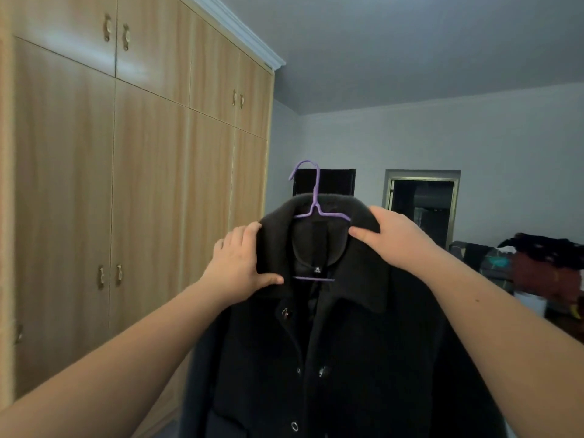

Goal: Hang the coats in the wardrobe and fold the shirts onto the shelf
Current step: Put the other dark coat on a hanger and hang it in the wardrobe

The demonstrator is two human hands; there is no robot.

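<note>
Both bare forearms reach forward from the bottom corners of the view, and between them hangs a dark coat [341,358], held up in the air in front of the person. It sits on a purple hanger [316,200] whose hook rises above the collar and whose lower bar shows inside the open neck, just under a small size label. The left hand [240,263] grasps the coat at its left shoulder, fingers curled over the top edge of the collar and the thumb pressed onto the front of the lapel. The right hand [395,238] grasps the opposite shoulder, fingers wrapped over the top and the thumb lying on the inner collar beside the hanger's arm. The coat's front is partly buttoned, with metal snaps down the placket. To the left stands a tall light wooden wardrobe [126,184] with all its doors closed. Beyond the coat are a pale wall and a dark doorway [423,210]. At the far right a pile of clothes [543,267] lies heaped; what carries it cannot be made out.
</note>
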